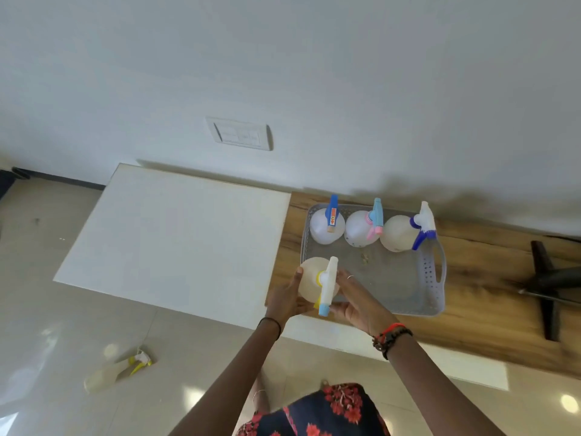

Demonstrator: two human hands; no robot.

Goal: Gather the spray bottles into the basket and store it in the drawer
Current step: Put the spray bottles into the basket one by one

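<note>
left hand (pixel 287 297) and right hand (pixel 353 298) curl round a bottle (pixel 314 276) between them, at the basket (pixel 437 278) corner. three bottles (pixel 358 229) stand in it beyond the hands; a floor bottle (pixel 107 374) lies well left of both.

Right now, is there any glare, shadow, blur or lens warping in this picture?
Head view: glare spots on the glossy floor; a soft dark shadow on the wall behind the basket; the wide lens skews the wooden table; the floor bottle looks blurry, the held spray bottle sharper.
</note>
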